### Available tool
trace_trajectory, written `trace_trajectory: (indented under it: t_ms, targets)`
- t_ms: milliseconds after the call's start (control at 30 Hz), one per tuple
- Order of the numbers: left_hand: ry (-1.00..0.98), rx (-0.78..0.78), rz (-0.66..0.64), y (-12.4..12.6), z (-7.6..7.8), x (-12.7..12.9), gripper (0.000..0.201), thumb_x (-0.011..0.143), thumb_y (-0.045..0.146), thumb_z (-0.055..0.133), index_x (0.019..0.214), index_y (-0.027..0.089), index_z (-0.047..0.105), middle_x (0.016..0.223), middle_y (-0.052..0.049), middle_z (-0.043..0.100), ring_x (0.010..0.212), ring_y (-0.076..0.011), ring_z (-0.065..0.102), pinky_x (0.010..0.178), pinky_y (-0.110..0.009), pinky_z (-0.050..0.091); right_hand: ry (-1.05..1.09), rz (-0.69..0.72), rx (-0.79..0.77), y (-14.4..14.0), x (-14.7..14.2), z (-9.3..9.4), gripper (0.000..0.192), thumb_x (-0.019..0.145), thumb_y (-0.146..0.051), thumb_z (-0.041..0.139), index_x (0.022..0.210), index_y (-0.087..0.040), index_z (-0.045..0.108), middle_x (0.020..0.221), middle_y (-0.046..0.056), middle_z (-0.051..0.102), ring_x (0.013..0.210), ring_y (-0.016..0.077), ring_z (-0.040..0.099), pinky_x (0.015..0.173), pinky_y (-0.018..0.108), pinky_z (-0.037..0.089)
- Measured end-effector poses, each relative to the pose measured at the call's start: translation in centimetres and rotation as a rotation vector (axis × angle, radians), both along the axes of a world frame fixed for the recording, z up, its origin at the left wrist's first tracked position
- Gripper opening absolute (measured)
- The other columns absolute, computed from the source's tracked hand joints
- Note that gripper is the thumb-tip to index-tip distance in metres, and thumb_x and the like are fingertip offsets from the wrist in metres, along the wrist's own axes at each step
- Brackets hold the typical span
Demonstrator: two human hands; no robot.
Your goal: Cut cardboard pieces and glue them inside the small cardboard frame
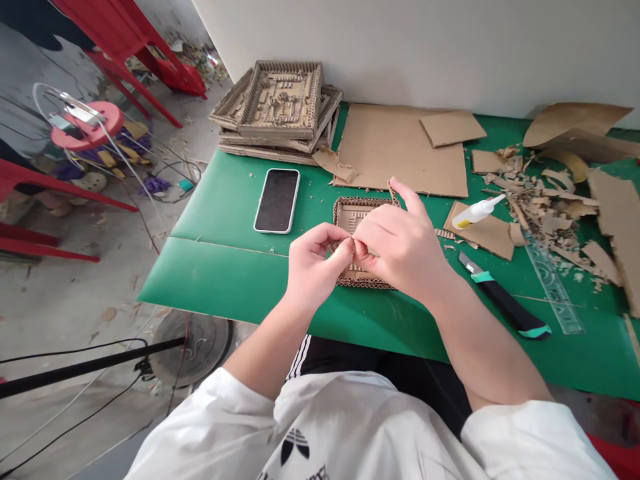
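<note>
Both hands meet above a small cardboard tray (345,275) with a corrugated rim, lying on the green table. My left hand (317,260) is closed, its thumb and forefinger pinched together against the right fingertips. My right hand (397,247) also pinches there, with one finger raised and a thin cardboard strip (394,193) beside that finger. What sits between the pinched fingertips is too small and covered to name. Strips of corrugated cardboard line the inside of the tray; the hands hide much of it.
A phone (277,201) lies left of the tray. Finished-looking cardboard trays (285,100) are stacked behind it. Rightward are a glue bottle (477,212), a utility knife (505,300) with its blade out, a clear ruler (555,287) and cardboard scraps (550,213). A cardboard sheet (395,147) lies behind.
</note>
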State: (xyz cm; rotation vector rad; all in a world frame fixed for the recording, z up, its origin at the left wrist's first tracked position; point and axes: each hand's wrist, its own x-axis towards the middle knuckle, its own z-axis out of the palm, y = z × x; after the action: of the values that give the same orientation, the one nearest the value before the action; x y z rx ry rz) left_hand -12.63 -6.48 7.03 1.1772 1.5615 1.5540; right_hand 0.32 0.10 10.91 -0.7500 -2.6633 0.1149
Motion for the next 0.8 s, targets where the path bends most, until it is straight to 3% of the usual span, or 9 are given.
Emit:
trace_trajectory:
  t_ms: [200, 300, 367, 500, 600, 700, 800]
  targets:
    - [-0.427, -0.042, -0.050, 0.8, 0.3, -0.3, 0.011, 0.068, 0.018, 0.060, 0.059, 0.016, 0.057, 0.051, 0.004, 0.053, 0.048, -0.0046, 0.048, 0.048, -0.017, 0.041, 0.137, -0.023, -0.084, -0.1, 0.1, -0.2, 0.025, 0.087, -0.023, 0.040, 0.076, -0.027, 0.062, 0.079, -0.001, 0.063, 0.080, 0.0138, 0.057, 0.113, 0.049, 0.021]
    - [-0.450, -0.015, -0.030, 1.2, -0.1, -1.2, 0.009, 0.070, 0.023, 0.063, 0.065, 0.016, 0.062, 0.055, 0.003, 0.057, 0.050, -0.0051, 0.052, 0.051, -0.018, 0.046, 0.259, -0.070, -0.218, 0.3, 0.7, 0.1, 0.021, 0.086, -0.024, 0.043, 0.079, -0.027, 0.063, 0.082, -0.002, 0.066, 0.079, 0.0140, 0.059, 0.111, 0.051, 0.027]
    - [-0.312, 0.026, 0.024, 1.6, -0.5, -2.1, 0.011, 0.073, 0.028, 0.065, 0.074, 0.016, 0.066, 0.065, 0.001, 0.063, 0.056, -0.0064, 0.056, 0.056, -0.019, 0.049, 0.380, -0.060, -0.336, 0.8, 1.1, 0.2, 0.016, 0.086, -0.026, 0.048, 0.083, -0.026, 0.064, 0.083, -0.002, 0.067, 0.076, 0.0136, 0.061, 0.109, 0.052, 0.030]
    - [0.179, 0.087, 0.153, 3.6, -1.0, -4.2, 0.024, 0.082, 0.034, 0.058, 0.096, 0.018, 0.069, 0.086, -0.004, 0.070, 0.075, -0.0121, 0.063, 0.073, -0.026, 0.053, 0.584, 0.023, -0.657, 1.6, 1.3, 0.0, 0.018, 0.083, -0.030, 0.058, 0.098, -0.025, 0.066, 0.091, -0.001, 0.069, 0.081, 0.0134, 0.065, 0.102, 0.046, 0.042]
    - [0.492, 0.171, 0.202, 5.2, -1.3, -5.0, 0.034, 0.083, 0.032, 0.057, 0.115, 0.019, 0.061, 0.119, -0.009, 0.061, 0.112, -0.0196, 0.055, 0.096, -0.034, 0.046, 0.668, 0.037, -0.844, 1.9, 1.1, -0.3, 0.017, 0.081, -0.032, 0.061, 0.093, -0.022, 0.067, 0.090, 0.001, 0.070, 0.086, 0.0151, 0.066, 0.089, 0.038, 0.051]
    - [0.552, 0.219, 0.029, 5.3, -1.5, -4.1, 0.036, 0.085, 0.029, 0.055, 0.120, 0.020, 0.056, 0.126, -0.008, 0.057, 0.122, -0.0198, 0.049, 0.105, -0.037, 0.039, 0.773, 0.016, -0.911, 2.1, 0.9, -0.6, 0.011, 0.078, -0.031, 0.065, 0.085, -0.022, 0.066, 0.085, 0.000, 0.069, 0.084, 0.0138, 0.065, 0.084, 0.034, 0.053]
    - [0.353, 0.202, -0.286, 4.4, -1.7, -2.1, 0.044, 0.084, 0.032, 0.057, 0.127, 0.022, 0.049, 0.120, -0.007, 0.061, 0.112, -0.0184, 0.057, 0.098, -0.034, 0.046, 0.827, -0.024, -0.931, 2.6, 0.7, -1.1, 0.011, 0.075, -0.030, 0.068, 0.080, -0.022, 0.065, 0.082, -0.002, 0.067, 0.078, 0.0126, 0.064, 0.078, 0.032, 0.054]
